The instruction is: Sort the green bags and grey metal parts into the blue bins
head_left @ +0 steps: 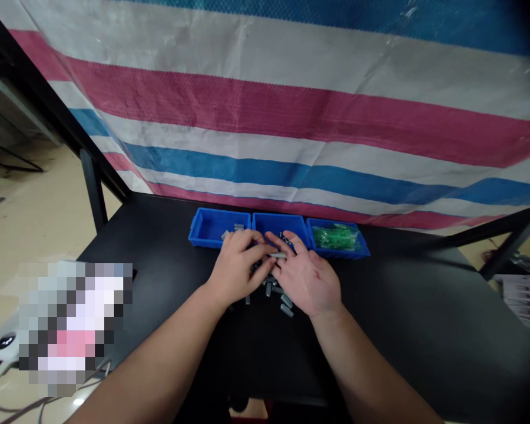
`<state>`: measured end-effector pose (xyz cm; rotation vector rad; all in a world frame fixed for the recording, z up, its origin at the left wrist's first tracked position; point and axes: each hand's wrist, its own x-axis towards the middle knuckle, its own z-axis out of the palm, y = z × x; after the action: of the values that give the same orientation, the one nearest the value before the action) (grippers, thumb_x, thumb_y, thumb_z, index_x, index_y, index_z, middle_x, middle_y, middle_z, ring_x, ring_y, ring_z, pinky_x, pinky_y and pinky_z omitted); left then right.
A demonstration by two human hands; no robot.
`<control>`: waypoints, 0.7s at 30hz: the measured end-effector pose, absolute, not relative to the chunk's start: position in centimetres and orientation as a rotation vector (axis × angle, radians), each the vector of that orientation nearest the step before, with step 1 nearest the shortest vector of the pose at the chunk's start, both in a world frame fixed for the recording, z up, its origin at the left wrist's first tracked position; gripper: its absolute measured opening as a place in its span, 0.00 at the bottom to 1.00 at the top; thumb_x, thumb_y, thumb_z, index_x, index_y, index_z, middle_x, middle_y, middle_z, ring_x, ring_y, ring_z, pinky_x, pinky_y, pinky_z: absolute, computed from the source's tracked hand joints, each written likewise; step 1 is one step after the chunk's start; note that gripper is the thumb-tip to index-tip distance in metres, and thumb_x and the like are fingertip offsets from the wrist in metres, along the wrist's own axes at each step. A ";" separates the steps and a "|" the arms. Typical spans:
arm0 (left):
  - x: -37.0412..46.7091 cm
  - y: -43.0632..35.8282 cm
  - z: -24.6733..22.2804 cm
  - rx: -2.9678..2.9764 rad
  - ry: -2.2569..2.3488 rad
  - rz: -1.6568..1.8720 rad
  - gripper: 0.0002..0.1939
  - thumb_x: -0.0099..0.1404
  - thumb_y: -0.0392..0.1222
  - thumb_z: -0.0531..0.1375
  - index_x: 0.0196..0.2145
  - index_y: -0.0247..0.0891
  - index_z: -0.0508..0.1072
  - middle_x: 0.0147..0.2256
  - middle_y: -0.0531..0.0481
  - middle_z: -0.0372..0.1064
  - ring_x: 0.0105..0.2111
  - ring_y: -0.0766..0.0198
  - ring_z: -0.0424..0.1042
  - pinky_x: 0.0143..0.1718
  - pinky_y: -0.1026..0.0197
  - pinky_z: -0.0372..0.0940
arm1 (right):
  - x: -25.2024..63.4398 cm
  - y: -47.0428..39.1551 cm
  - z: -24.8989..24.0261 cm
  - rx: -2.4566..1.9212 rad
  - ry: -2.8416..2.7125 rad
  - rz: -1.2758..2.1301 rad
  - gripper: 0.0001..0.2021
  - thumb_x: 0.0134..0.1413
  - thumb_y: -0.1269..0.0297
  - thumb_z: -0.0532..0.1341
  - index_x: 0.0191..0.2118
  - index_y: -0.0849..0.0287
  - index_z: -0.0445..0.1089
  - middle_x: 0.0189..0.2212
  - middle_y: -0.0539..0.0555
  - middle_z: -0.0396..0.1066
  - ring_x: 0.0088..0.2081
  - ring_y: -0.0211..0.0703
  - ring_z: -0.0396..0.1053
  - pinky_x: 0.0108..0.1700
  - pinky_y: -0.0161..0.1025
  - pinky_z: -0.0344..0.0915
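Observation:
My left hand point(236, 268) reaches over a loose pile of small grey metal cylinders point(286, 300) on the black table. Its thumb and fingertips come together at the end of one small metal cylinder point(279, 255). My right hand point(311, 280) is turned palm up beside it, fingers spread, and the cylinder's other end is against or just above these fingers. Behind the hands stand the left blue bin point(207, 242) with a few metal cylinders and the middle blue bin point(279, 221), partly hidden, with small dark pieces. Part of the pile is covered by my hands.
The right blue bin point(360, 254) holds a clear bag with green contents point(338, 237). A striped sheet point(265, 106) hangs behind the table point(380, 347). At the left edge lies a pixelated device point(75, 324) with cables point(22, 409).

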<state>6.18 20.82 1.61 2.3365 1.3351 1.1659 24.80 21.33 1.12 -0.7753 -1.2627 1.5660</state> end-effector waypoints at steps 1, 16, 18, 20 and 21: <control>5.8 21.0 1.7 2.307 1.440 1.191 0.12 0.71 0.46 0.58 0.47 0.44 0.79 0.45 0.44 0.70 0.47 0.54 0.69 0.52 0.48 0.63 | 25.0 21.4 0.9 -0.799 -1.309 1.500 0.23 0.63 0.42 0.50 0.57 0.47 0.60 0.61 0.60 0.66 0.56 0.55 0.69 0.51 0.55 0.70; 3.4 22.9 0.6 2.046 2.230 0.749 0.14 0.71 0.47 0.56 0.40 0.45 0.81 0.42 0.46 0.77 0.46 0.49 0.71 0.55 0.42 0.57 | 31.0 21.2 1.3 -1.475 -2.437 1.123 0.27 0.37 0.59 0.78 0.45 0.52 0.71 0.38 0.49 0.69 0.37 0.41 0.67 0.36 0.35 0.61; 3.5 22.9 0.6 2.029 2.245 0.763 0.13 0.70 0.46 0.56 0.39 0.45 0.81 0.42 0.46 0.76 0.46 0.49 0.71 0.55 0.43 0.57 | 31.0 21.1 1.0 -1.509 -2.425 1.109 0.21 0.42 0.61 0.76 0.43 0.54 0.71 0.39 0.50 0.69 0.37 0.40 0.67 0.36 0.35 0.61; 3.6 22.8 0.6 2.014 2.244 0.818 0.11 0.68 0.45 0.58 0.39 0.45 0.81 0.42 0.46 0.76 0.46 0.49 0.71 0.54 0.42 0.57 | 30.9 21.0 0.9 -1.528 -2.399 1.095 0.14 0.48 0.65 0.72 0.41 0.55 0.72 0.39 0.50 0.69 0.34 0.38 0.67 0.35 0.35 0.61; 3.6 22.8 0.7 2.010 2.235 0.856 0.10 0.68 0.44 0.58 0.39 0.46 0.81 0.42 0.46 0.75 0.47 0.48 0.70 0.54 0.42 0.57 | 30.8 21.0 0.9 -1.541 -2.387 1.077 0.12 0.50 0.67 0.70 0.41 0.55 0.72 0.39 0.51 0.69 0.32 0.37 0.67 0.35 0.35 0.61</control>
<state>3.62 22.80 0.66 2.0100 2.2350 0.8559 30.84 20.98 0.87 -1.5407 -2.3865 1.0766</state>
